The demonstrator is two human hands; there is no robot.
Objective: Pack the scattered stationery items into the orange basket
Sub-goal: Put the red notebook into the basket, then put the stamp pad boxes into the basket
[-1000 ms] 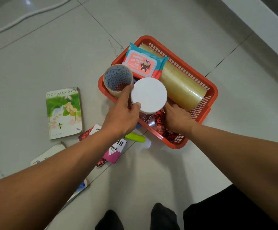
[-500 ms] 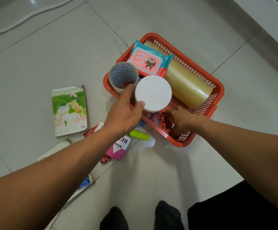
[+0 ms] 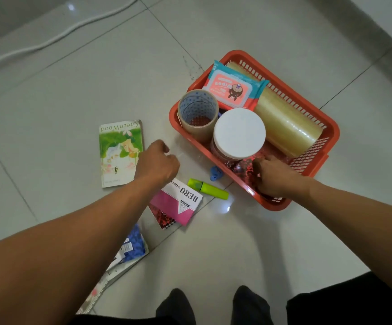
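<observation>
The orange basket stands on the tiled floor at the right. In it are a clear jar with a white lid, a brown tape roll, a pack of wipes and a large clear tape roll. My right hand is inside the basket's near corner, on a red glittery item; its fingertips are hidden. My left hand hovers over the floor left of the basket, fingers loosely curled, holding nothing. On the floor lie a green book, a pink HERO box, a green highlighter and a small blue item.
A red spiral notebook pokes out under the pink box. A blue packet and more booklets lie under my left forearm. A white cable crosses the floor at the far left. My feet are at the bottom edge.
My left hand has let go of the white-lidded jar, which now stands in the basket, and has drawn back left over the floor. My right hand stays in the basket's near corner.
</observation>
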